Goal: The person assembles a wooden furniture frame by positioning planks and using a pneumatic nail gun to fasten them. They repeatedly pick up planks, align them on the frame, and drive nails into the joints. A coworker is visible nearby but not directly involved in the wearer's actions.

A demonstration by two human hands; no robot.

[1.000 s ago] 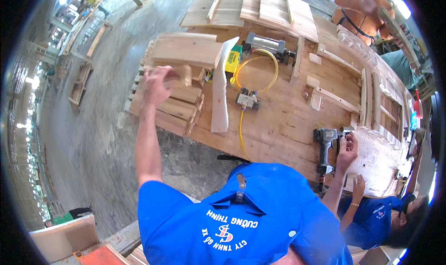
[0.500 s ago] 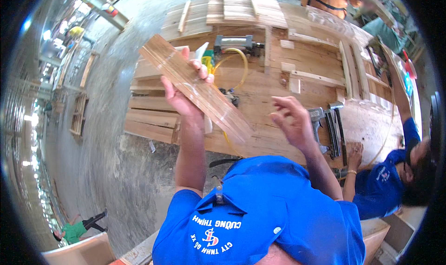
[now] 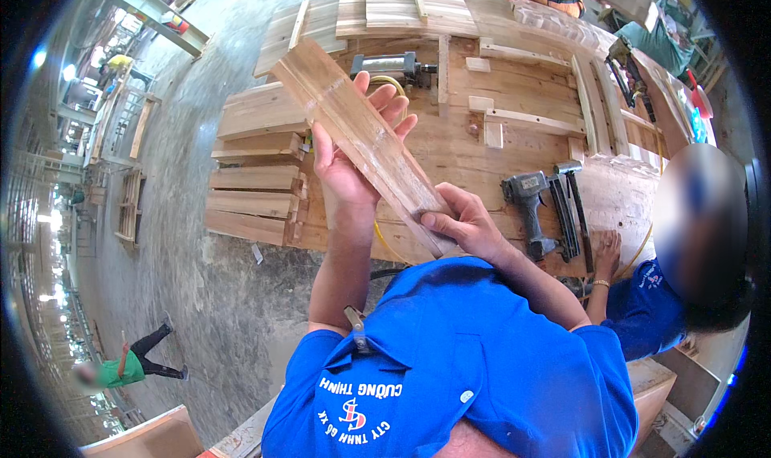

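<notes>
A flat wooden board is held slantwise above the workbench, its far end up to the left. My left hand lies palm up beneath its middle, the thumb at one edge and the fingers spread past the other. At the near end my right hand grips the board, thumb on top and the other fingers partly hidden below. Streaks of pale marking show on the board's upper face. To the right of my right hand, a grey nail gun rests on the bench.
Wooden slats lie along the bench's left side, and planks at its far end. A wooden frame covers the right part. A metal cylinder sits beyond my left hand. A co-worker's hand rests at the right.
My right hand has come from beside the board to grip its near end. The board has tilted and turned a little in my left hand, its marked face showing more.
</notes>
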